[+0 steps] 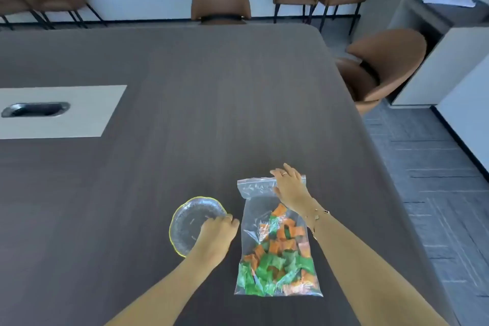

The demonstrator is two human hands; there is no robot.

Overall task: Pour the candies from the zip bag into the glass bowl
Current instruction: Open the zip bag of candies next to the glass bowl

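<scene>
A clear zip bag (258,214) lies flat on the dark table, its zip end pointing away from me. Orange and green wrapped candies (277,257) fill its near half. My right hand (289,186) rests on the zip end at the bag's far right corner, fingers spread over the plastic. To the left stands an empty glass bowl (190,219) with a yellow wavy rim. My left hand (218,233) grips the bowl's right rim with curled fingers.
The dark wooden table (185,114) has a light inset panel with a cable slot (34,109) at the left. Its right edge runs close beside the bag. Brown chairs (221,1) stand at the far end and the right side.
</scene>
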